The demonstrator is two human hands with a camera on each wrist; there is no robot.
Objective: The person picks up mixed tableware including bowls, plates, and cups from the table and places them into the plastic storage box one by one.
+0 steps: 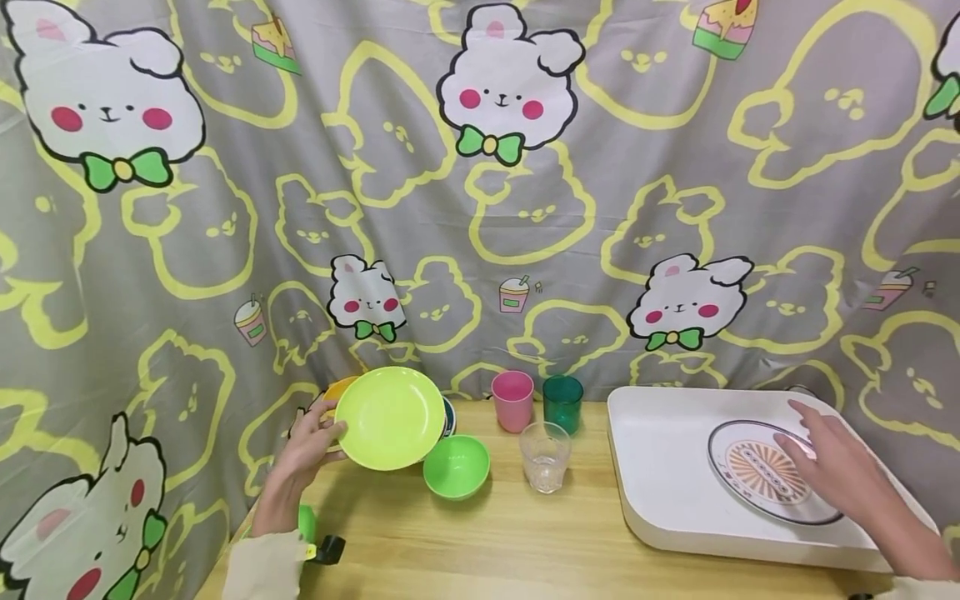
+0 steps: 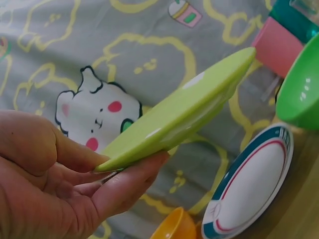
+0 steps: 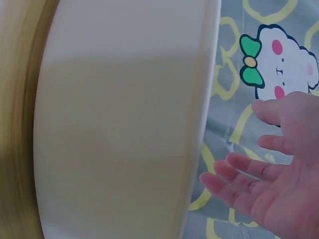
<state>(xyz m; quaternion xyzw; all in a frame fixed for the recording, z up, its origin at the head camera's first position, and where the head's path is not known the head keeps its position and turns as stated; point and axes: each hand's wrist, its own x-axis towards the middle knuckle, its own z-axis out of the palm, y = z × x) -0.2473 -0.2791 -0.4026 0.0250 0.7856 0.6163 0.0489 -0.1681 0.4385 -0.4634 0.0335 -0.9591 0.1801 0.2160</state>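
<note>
left hand (image 1: 303, 454): bare, no rings seen | left sleeve (image 1: 258, 567): pale cream, cuff at wrist, lower left of head view | left wrist device (image 1: 318, 546): green and black | right hand (image 1: 843, 475): bare

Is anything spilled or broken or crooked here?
Nothing spilled or broken. The only tilted thing is the lime-green plastic plate, because the left hand holds it up by its edge. The patterned oval plate lies flat in the white tray.

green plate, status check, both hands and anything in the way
Left hand pinches lime green plate, tilted, lifted. Right hand open over patterned plate in white tray. Green bowl just below lifted plate.
</note>
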